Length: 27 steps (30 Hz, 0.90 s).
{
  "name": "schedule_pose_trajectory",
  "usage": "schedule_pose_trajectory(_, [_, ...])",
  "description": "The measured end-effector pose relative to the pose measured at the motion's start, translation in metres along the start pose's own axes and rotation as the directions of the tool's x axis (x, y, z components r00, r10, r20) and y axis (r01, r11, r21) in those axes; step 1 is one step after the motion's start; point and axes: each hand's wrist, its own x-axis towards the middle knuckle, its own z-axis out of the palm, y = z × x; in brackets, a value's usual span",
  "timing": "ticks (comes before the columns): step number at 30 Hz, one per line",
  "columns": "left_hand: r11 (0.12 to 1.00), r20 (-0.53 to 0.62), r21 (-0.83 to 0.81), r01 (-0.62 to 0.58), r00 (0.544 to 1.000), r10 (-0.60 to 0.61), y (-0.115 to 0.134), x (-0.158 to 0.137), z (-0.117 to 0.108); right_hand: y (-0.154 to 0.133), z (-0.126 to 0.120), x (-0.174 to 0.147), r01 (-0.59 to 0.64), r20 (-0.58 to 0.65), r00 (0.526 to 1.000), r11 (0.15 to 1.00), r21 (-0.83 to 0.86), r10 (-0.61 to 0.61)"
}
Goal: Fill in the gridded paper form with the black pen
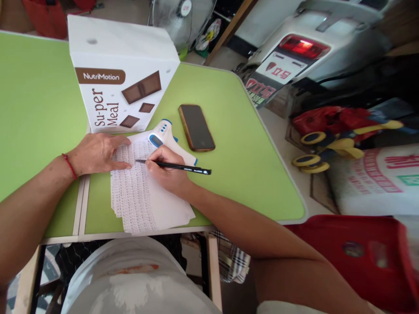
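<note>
At a green table (248,187), the right hand (168,174) clamps a pen (188,167) between its fingers over handwritten paper (132,196). Fingers apart, the left hand (96,153) touches it.

Tabletop (255,183) directly before the person. Paper sheets (170,207) stacked near its close edge, slightly fanned. Left hand (100,152) at the sheets' left side, fingertips on the paper; right hand (168,170) on the sheets to its right, pen (183,168) in it, tip leftward, toward the left hand. Box (122,78) upright behind the left hand, beyond the sheets. Thermometer (167,138) right of the box's foot, at the sheets' far end, partly behind the right hand. Phone (197,127) farther right, near the thermometer, apart from the sheets. Off the tabletop: fan (183,22) behind the box, scooter (304,56) far right, sack (382,179) right, chair (353,261) near right.
</note>
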Motion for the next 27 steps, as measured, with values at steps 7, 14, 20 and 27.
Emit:
schedule_pose_trajectory(7, [1.0, -0.018, -0.003, -0.022, 1.0, 0.022, -0.002, -0.0003, 0.0024, -0.0004, 0.0001, -0.0003, 0.007, 0.016, 1.0, 1.0, 0.011, -0.008])
schedule_pose_trajectory(14, [1.0, -0.012, 0.016, -0.027, 1.0, 0.027, -0.0009, -0.0005, 0.0013, -0.0001, -0.0004, -0.0001, -0.032, -0.004, 0.999, 0.999, -0.009, 0.032])
schedule_pose_trajectory(20, [0.999, 0.042, 0.039, 0.02, 0.999, -0.021, 0.0031, 0.0001, -0.0033, -0.0007, -0.0001, 0.0, -0.043, -0.006, 0.999, 0.999, -0.031, 0.042])
schedule_pose_trajectory(27, [1.0, 0.026, 0.007, 0.012, 1.0, -0.012, 0.0009, 0.0002, -0.0014, -0.0023, -0.0006, 0.0003, -0.02, -0.025, 0.999, 1.0, -0.006, 0.02])
